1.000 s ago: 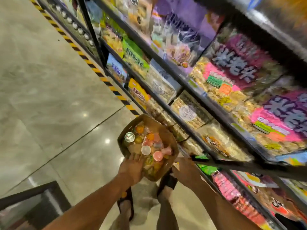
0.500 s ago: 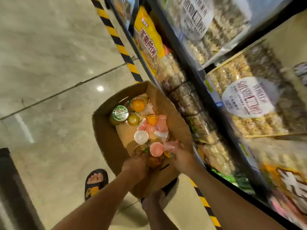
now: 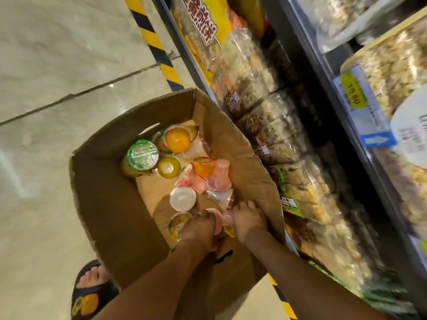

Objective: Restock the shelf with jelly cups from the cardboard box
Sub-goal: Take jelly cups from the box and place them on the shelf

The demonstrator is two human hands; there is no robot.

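right hand [image 3: 248, 219], low centre of the frame, curls round a pink jelly cup [image 3: 227, 220]. left hand [image 3: 198, 228] bends over another; its grip is unclear. loose jelly cups [image 3: 178, 144] fill the cardboard box [image 3: 111, 204]. the shelf [image 3: 323, 75] at right shows only snack bags [image 3: 265, 88], so restocking looks barely begun.

Black sandal [image 3: 90, 297], orange-yellow print

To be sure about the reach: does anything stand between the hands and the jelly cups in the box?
Nothing visible does. Inside the cardboard box, the left hand touches a pink jelly cup and the right hand the cup beside it; grip unclear.
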